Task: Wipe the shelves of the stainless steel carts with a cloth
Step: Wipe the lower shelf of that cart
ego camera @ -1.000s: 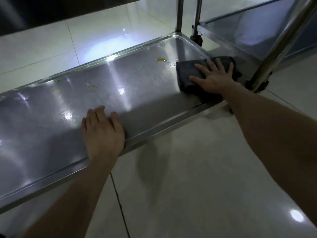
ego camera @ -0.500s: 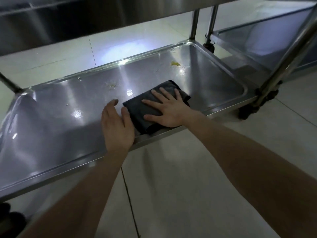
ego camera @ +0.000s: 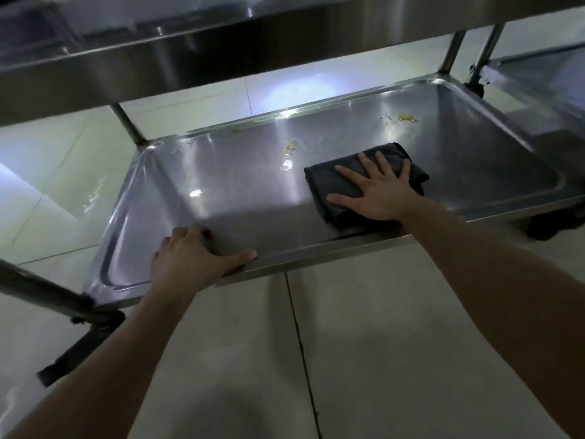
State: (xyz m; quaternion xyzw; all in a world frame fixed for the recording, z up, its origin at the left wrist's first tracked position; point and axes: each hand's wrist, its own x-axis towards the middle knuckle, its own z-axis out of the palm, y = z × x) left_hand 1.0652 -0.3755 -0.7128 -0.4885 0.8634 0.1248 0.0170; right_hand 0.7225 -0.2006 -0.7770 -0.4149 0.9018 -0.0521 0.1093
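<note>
The bottom shelf [ego camera: 240, 198] of a stainless steel cart fills the middle of the head view. A folded dark grey cloth [ego camera: 335, 185] lies on its near right part. My right hand [ego camera: 376, 188] presses flat on the cloth with fingers spread. My left hand [ego camera: 193, 258] rests on the shelf's near rim, fingers curled over the edge and thumb lying along it. Yellowish smears [ego camera: 292, 147] mark the shelf's middle back, and a yellow spot [ego camera: 408, 118] sits near the far right corner.
An upper shelf [ego camera: 190, 49] of the same cart hangs overhead at the top. A second steel cart [ego camera: 544, 77] stands at the far right. Cart legs with castors [ego camera: 544, 228] stand at the corners. Glossy pale floor tiles [ego camera: 364, 343] lie below.
My right hand has slid the cloth back to the right along the near side of the shelf. My left hand has moved left and now curls over the rim.
</note>
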